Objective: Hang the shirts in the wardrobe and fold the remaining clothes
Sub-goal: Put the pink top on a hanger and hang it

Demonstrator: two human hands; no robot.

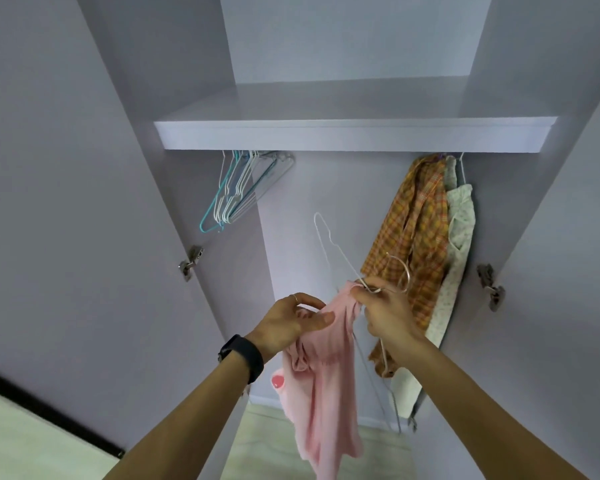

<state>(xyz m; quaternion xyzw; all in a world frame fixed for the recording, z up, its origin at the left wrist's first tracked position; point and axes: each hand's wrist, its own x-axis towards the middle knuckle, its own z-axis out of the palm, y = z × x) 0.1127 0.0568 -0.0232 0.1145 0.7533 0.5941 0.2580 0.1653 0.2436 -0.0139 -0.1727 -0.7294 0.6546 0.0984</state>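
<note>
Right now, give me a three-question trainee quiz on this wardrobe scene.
1. True or false: the pink shirt already hangs under the shelf beside the plaid shirt.
2. Where do the empty hangers hang? A) under the shelf's left end B) under its right end C) on the floor
3. Which hand holds the white wire hanger at the pink shirt's top?

Key: 1 false, the left hand and right hand both hold it; 2 A; 3 the right hand.
</note>
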